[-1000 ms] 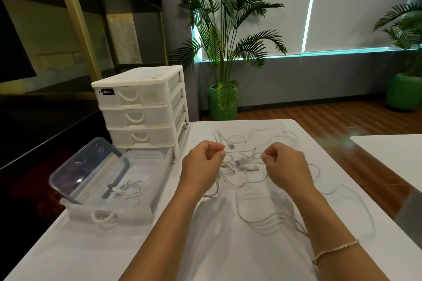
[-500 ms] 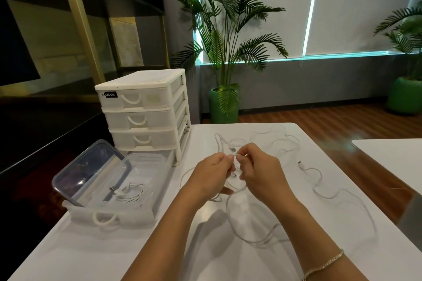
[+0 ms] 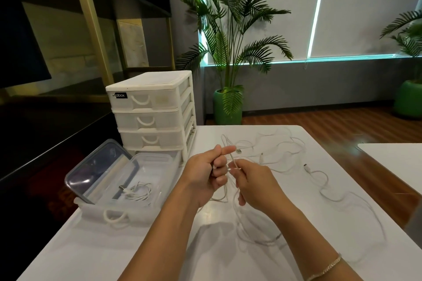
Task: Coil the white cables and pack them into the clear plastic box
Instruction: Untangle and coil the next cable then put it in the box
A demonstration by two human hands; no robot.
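Hands (image 3: 205,178) and (image 3: 253,185) both pinched one white cable (image 3: 231,159), so you could start winding it into loops.

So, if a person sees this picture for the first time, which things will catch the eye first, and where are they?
First the two hands at the centre: the left hand and the right hand both pinch a white cable above the white table. More loose cables sprawl to the right. On the left, the clear plastic box already holds one coiled cable.
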